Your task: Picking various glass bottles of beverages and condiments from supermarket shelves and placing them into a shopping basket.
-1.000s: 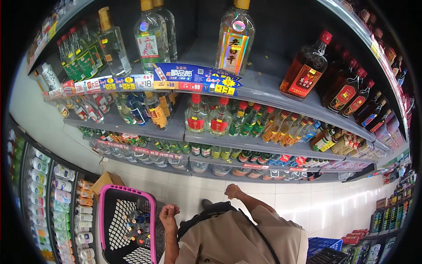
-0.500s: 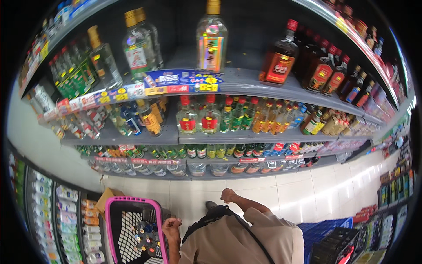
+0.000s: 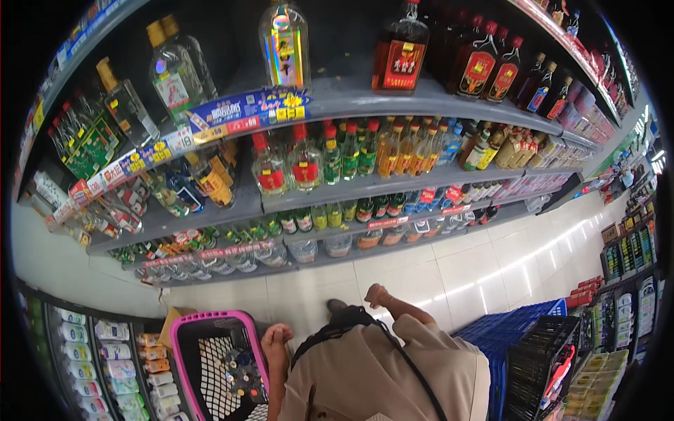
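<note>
My left hand point(image 3: 276, 337) hangs low with its fingers curled in, just right of the pink rim of a black mesh shopping basket point(image 3: 210, 316). Inside that basket lie several small bottles point(image 3: 242, 372), seen from above. In front of my body, my right hand point(image 3: 377, 295) is held in a loose fist. Nothing shows in either hand. Across the aisle, liquor bottles stand on a grey shelf point(image 3: 351, 104). Among them are a tall clear bottle point(image 3: 284, 49) with a shiny label and a dark amber bottle point(image 3: 401, 62) with a red label.
Blue crates point(image 3: 516, 326) and black crates point(image 3: 537, 365) stand to my right. At the lower left are shelves of white bottles point(image 3: 114, 351) and a cardboard box point(image 3: 174, 321). Pale floor tiles point(image 3: 400, 270) lie between me and the liquor shelves.
My view has turned and tilted, so the shelves sit further left and slope up to the right. Both hands stay curled at my sides, the right one slightly further right and higher.
</note>
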Motion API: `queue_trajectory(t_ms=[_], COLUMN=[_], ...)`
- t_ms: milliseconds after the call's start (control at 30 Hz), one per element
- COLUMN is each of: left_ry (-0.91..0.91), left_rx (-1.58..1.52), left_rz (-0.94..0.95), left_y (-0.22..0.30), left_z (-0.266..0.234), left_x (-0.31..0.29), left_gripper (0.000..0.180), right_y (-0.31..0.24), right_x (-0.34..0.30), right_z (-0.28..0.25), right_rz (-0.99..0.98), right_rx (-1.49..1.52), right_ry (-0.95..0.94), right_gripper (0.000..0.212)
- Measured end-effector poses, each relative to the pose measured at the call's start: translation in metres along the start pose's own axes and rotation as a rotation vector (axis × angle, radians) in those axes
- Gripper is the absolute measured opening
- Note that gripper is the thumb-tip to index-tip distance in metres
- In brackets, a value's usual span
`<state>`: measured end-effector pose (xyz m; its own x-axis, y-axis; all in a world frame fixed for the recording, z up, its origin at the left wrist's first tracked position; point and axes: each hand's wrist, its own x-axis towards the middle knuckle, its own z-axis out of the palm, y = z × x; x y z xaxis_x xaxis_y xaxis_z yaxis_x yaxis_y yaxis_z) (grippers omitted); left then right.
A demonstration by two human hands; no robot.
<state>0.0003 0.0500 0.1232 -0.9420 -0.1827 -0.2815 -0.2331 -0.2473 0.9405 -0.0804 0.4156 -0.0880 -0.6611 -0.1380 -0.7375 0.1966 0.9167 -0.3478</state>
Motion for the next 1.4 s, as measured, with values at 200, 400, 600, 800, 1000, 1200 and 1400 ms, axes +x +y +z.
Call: queue_trajectory(t_ms=[200,400,600,800,1000,1200,1400], left_ry=[-0.045,0.005,0.031,0.134,0.180,0.201,0.266], left_rx=[-0.074,-0.021,0.170,-0.041,-0.148,-0.186,-0.130], left_rz=[-0.083,-0.080,-0.062,-0.145,-0.191,-0.159,-0.214], left_y=[-0.002,-0.006,-0.007,-0.010,-0.025,-0.021,-0.012], left_z=[0.005,0.007,0.001,-0.003,0.000,0.007,0.010], left_x=[-0.009,-0.019,-0.023,-0.035,-0.043,-0.041,-0.038], left_gripper=[0.013,0.008,0.004,0.014,0.022,0.020,0.008], right_y=[0.002,0.003,-0.016,-0.001,-0.003,-0.006,-0.039], right_x=[-0.017,-0.015,-0.027,-0.010,0.006,0.022,0.021], right_z=[0.002,0.002,-0.023,-0.006,-0.015,-0.032,-0.055], right_rz=[-0.028,-0.138,-0.452,-0.435,-0.642,-0.936,-0.813], right_rx=[-0.023,-0.186,-0.768,-0.427,-0.903,-0.798,-0.780], right_ry=[0.101,0.082,-0.011,-0.049,0.026,0.155,0.067], right_gripper=[0.020,0.021,0.012,0.020,0.023,0.013,0.023])
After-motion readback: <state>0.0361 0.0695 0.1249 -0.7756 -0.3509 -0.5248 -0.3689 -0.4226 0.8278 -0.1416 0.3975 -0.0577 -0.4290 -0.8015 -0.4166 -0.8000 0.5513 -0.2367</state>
